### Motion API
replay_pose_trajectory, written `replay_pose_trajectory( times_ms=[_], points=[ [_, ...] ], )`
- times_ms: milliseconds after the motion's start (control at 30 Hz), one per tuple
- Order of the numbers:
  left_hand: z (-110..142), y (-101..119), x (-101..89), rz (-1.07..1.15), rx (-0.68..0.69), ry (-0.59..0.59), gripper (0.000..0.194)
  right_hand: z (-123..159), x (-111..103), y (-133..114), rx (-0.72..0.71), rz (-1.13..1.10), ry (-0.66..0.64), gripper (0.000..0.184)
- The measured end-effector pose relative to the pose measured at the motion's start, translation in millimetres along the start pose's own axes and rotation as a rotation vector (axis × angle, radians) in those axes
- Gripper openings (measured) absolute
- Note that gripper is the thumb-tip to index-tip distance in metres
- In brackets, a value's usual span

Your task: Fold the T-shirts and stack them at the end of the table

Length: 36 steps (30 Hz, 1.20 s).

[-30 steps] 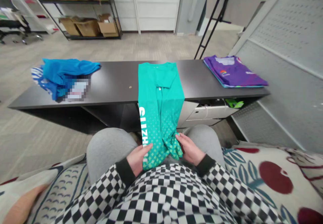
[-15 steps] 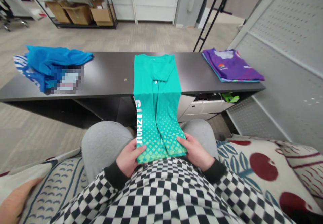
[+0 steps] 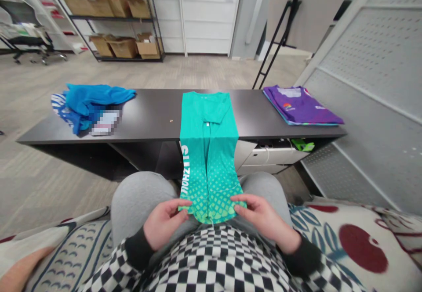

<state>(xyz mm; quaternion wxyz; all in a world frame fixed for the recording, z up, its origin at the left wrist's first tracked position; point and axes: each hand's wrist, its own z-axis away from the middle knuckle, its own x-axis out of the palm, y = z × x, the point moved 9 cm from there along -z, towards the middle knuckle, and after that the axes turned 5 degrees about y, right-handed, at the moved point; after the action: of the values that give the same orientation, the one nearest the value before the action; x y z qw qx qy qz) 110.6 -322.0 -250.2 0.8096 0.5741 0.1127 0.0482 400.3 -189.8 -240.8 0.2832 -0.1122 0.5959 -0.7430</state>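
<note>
A teal T-shirt (image 3: 211, 127), folded lengthwise into a narrow strip, lies with its neck end on the dark cabinet top. Its lower part hangs over the front edge toward my lap, showing a green diamond pattern and white lettering down the left side. My left hand (image 3: 166, 221) pinches the left corner of the hem between thumb and fingers. At the right corner, my right hand (image 3: 262, 217) grips the hem the same way. One sleeve is folded inward near the neck. Between my hands the hem sags slightly, close to my checkered top.
Crumpled blue clothing (image 3: 95, 103) lies at the left of the dark cabinet (image 3: 151, 116). A folded purple shirt (image 3: 303, 105) tops a stack at the right. A perforated grey panel (image 3: 369, 85) borders the right side. Part of someone's limb (image 3: 23, 268) shows at lower left.
The camera view has tilted up, so the cabinet and clothes appear lower. My fingers have shifted to a lighter pinch at the hem corners, and the hem's middle now dips.
</note>
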Motion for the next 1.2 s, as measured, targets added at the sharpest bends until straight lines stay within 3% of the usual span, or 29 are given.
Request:
replay_pose_trajectory(
  times_ms=[100, 233, 367, 500, 733, 800, 867, 1000, 1133, 1200],
  points=[
    [-0.2, 27.8, -18.1, -0.307, 0.247, -0.001, 0.043, 1.0, -7.8, -26.9, -0.117, 0.193, -0.103, 0.057],
    [0.8, 74.9, -23.9, -0.63, 0.662, -0.048, 0.053, -1.1, -14.5, -64.5, -0.402, 0.525, -0.176, 0.062],
    [-2.4, 117.2, -30.2, -0.723, 0.952, 0.02, 0.047, -10.0, -28.4, -97.3, -0.695, 0.64, -0.087, 0.06],
    [-17.8, 156.6, -45.0, -0.63, 0.959, 0.136, 0.037, -22.6, -54.6, -138.9, -0.805, 0.628, 0.074, 0.038],
    [-74.3, 241.4, -67.5, -0.427, 0.823, 0.191, 0.018, -84.3, -87.0, -220.3, -0.661, 0.377, 0.145, 0.018],
    [-101.5, 261.8, -73.8, -0.308, 0.804, 0.185, 0.013, -114.4, -90.5, -233.3, -0.614, 0.226, 0.126, 0.01],
    [-140.9, 272.5, -79.8, -0.099, 0.72, 0.154, 0.02, -152.6, -93.1, -236.4, -0.513, -0.01, 0.091, 0.017],
    [-245.4, 280.5, -82.5, 0.375, 0.474, 0.077, 0.034, -245.6, -92.1, -234.6, -0.3, -0.386, 0.029, 0.038],
    [-351.7, 292.8, -81.8, 0.498, 0.357, 0.07, 0.026, -346.9, -97.0, -243.8, -0.248, -0.408, 0.06, 0.034],
    [-397.0, 285.5, -85.9, 0.486, 0.26, 0.114, 0.02, -392.2, -100.9, -240.5, -0.205, -0.358, 0.102, 0.031]
  ],
)
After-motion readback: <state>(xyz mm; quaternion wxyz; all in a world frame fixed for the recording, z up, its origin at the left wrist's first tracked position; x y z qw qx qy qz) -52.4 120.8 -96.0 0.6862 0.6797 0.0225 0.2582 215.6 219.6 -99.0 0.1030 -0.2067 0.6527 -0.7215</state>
